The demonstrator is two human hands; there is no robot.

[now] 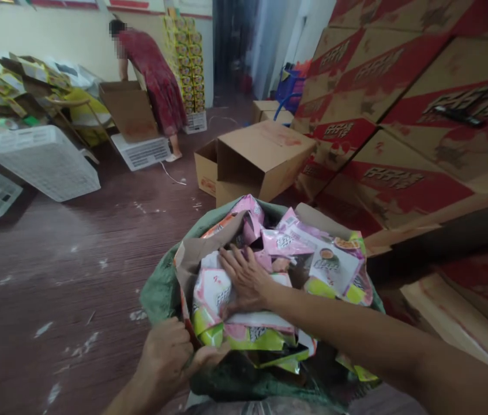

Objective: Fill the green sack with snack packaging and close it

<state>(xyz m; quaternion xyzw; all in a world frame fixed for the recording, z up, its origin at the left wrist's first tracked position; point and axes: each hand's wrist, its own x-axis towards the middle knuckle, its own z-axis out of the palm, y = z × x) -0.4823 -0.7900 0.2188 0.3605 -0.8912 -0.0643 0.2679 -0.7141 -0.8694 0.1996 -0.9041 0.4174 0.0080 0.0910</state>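
A green woven sack (157, 294) stands in front of me, filled with folded printed packaging in pink, white and lime green. My right hand (248, 279) lies flat with fingers spread on the white and pink packaging (211, 291) inside it. At the near left rim my left hand (168, 351) is closed, its thumb pointing inward over the packaging. It grips the sack's edge; whether it also holds the brown card piece (190, 259) lining that side, I cannot tell. A white printed packet (334, 268) and pink packets (285, 242) lie at the far and right side.
Red and brown cartons (393, 173) are stacked high on the right. An open cardboard box (265, 147) stands just beyond the sack. White plastic crates (47, 158) are on the left floor. A person in a red dress (157, 75) bends over another box (129, 109). Scraps litter the floor.
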